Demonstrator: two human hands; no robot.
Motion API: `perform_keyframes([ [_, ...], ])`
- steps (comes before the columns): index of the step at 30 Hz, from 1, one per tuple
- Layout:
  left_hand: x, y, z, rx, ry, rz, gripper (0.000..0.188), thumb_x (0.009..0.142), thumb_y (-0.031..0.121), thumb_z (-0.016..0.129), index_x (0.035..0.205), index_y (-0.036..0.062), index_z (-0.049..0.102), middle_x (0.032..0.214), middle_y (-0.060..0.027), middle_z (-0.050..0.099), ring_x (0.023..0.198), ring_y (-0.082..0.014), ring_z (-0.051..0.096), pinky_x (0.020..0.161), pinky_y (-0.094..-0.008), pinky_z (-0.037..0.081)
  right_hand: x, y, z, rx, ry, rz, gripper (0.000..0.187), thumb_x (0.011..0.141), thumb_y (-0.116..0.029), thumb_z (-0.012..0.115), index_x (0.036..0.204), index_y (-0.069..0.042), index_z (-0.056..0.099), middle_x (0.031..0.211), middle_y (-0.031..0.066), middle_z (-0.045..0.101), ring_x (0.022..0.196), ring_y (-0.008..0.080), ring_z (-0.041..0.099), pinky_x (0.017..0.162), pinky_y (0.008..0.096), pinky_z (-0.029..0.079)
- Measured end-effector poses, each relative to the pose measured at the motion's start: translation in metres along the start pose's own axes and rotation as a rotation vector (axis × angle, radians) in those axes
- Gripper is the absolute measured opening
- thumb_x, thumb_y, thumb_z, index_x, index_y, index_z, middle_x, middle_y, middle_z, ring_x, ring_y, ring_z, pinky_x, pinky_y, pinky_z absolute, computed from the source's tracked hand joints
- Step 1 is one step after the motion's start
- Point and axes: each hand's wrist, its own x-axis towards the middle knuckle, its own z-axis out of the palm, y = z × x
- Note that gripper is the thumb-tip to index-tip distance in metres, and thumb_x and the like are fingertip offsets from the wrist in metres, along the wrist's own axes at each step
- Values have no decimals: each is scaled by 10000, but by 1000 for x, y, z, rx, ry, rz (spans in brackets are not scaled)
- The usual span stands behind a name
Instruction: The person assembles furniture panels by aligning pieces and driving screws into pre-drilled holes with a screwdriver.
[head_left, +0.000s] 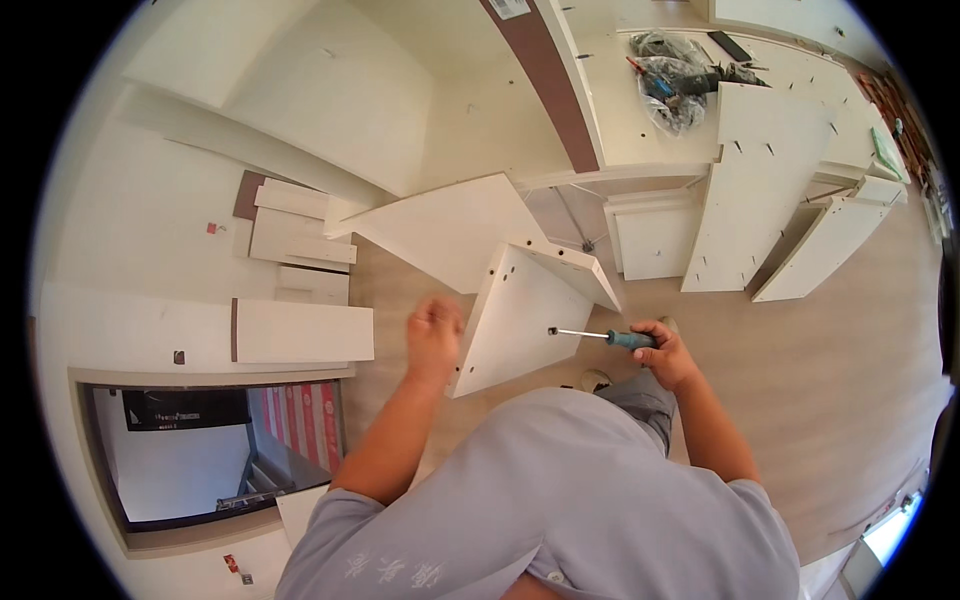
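Observation:
My right hand (664, 357) is wrapped round a screwdriver (627, 340) with a teal handle and metal shaft. Its tip meets a small dark fitting (552, 331) on the face of a white panel (530, 310), though I cannot tell how firmly. The panel has dark holes along its edges and stands tilted in front of me. Another white board (450, 225) leans behind it. Beside the panel's left edge is my left hand (435, 340), its fingers curled and smeared by motion. Whether it touches the panel or holds anything is unclear.
White boards (305, 330) are stacked at the left, above a framed opening (110, 480). Large white cabinet panels (760, 180) with protruding pins stand at the far right. Plastic bags (668, 90) and a dark power tool (710, 82) lie behind. The floor (780, 390) is wood-toned.

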Motion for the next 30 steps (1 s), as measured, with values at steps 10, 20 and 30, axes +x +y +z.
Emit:
perform_keyframes([
  [10, 23, -7, 30, 683, 49, 39, 412, 1088, 319, 560, 827, 3, 522, 666, -94, 524, 628, -200, 460, 604, -381, 431, 54, 132, -104, -42, 344, 299, 455, 906, 24, 729, 1338, -9, 588, 968, 49, 620, 788, 151, 610, 717, 292, 516],
  [20, 20, -15, 22, 696, 33, 8, 382, 1101, 287, 550, 833, 14, 547, 685, -57, 525, 673, -129, 456, 613, -330, 426, 145, 208, -119, -4, 558, 406, 432, 897, 47, 735, 1306, 32, 598, 891, 86, 656, 687, 158, 593, 572, 316, 464],
  [30, 21, -18, 21, 582, -10, 20, 346, 1100, 239, 558, 831, 22, 547, 706, -7, 519, 686, -94, 455, 610, -293, 415, 170, 218, -143, -90, 500, 518, 354, 909, -58, 760, 1248, -44, 658, 791, 18, 625, 594, 113, 534, 499, 292, 381],
])
